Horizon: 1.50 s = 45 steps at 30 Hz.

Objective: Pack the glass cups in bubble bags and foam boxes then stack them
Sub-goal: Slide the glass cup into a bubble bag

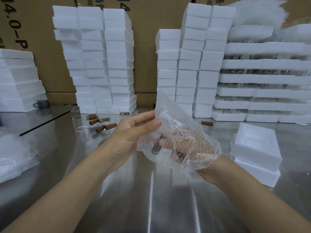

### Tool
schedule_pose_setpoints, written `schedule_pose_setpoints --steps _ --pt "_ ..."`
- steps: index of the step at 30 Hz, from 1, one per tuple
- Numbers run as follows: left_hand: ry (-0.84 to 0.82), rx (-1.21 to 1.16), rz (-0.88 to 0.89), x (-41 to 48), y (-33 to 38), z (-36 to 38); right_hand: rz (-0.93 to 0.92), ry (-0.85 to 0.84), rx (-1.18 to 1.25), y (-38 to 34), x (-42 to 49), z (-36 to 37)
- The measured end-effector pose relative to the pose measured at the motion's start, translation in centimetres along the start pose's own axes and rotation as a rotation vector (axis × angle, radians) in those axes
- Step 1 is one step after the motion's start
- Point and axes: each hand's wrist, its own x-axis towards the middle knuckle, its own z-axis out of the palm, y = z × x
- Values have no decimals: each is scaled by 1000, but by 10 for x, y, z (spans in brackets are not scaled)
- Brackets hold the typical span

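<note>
Head camera: my left hand (133,132) pinches the upper edge of the bubble bag (175,118), thumb against fingers, apparently to steady its mouth, while my right hand (207,173), fingers unreadable behind the wrap, supports the glass cup (158,146) inside.

Table (151,199) glossy brushed metal; bubble bag (176,132) clear bumpy plastic; foam boxes (255,145) matt white.
</note>
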Motion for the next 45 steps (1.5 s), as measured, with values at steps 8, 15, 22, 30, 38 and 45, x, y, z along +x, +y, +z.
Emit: schedule_pose_setpoints --steps 8,15,22,30,38,45 --pt "17 -16 5 0 -7 4 60 69 35 6 2 4" --pt "45 12 -2 2 -13 4 97 91 1 6 8 6" --pt "304 -299 33 8 -7 -2 -293 336 -206 -7 20 12" --pt "308 -412 4 6 -11 4 13 35 82 3 19 16" --pt "172 -249 -10 4 -17 4 28 -3 319 0 28 7" --pt "103 -324 -42 3 -20 19 -33 -104 615 -10 26 1"
